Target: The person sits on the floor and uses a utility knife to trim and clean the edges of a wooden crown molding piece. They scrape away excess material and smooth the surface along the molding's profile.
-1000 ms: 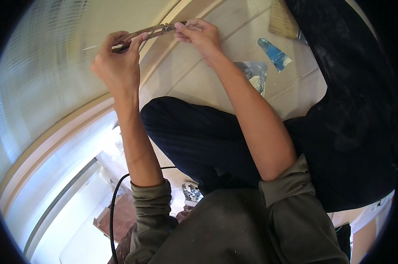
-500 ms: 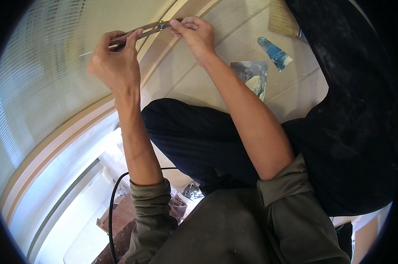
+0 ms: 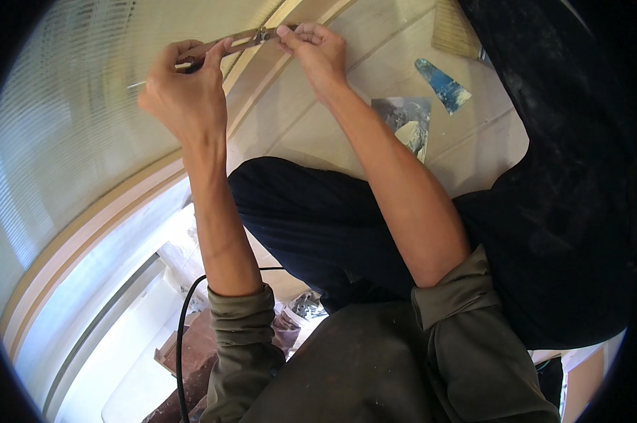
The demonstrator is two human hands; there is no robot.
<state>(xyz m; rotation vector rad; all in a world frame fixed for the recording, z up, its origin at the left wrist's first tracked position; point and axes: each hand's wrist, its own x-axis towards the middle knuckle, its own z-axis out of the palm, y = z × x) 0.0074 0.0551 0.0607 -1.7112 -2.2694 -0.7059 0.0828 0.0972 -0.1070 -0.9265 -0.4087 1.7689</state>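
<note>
My left hand (image 3: 186, 99) is closed around the two long brown handles of a plier-like tool (image 3: 242, 40). The handles meet at a small metal joint, just short of my right fingertips. With thumb and fingers pinched together, my right hand (image 3: 319, 58) grips at the tool's head end. Whether it holds the tip itself or a small piece there is hidden by the fingers. Both hands are raised at the upper left, in front of a wooden frame edge (image 3: 256, 83) and a ribbed translucent panel (image 3: 114, 106).
On the pale plank floor (image 3: 290, 141) to the right lie a blue putty knife (image 3: 443, 86) and a grey scraper plate (image 3: 405, 121) smeared with filler. A wide brush (image 3: 456, 32) is beyond them. A black cable (image 3: 182, 338) runs by my left sleeve. My bent leg (image 3: 311, 211) is below.
The tool has shifted very slightly up and to the right, with both hands still on it. Everything else stays practically in place.
</note>
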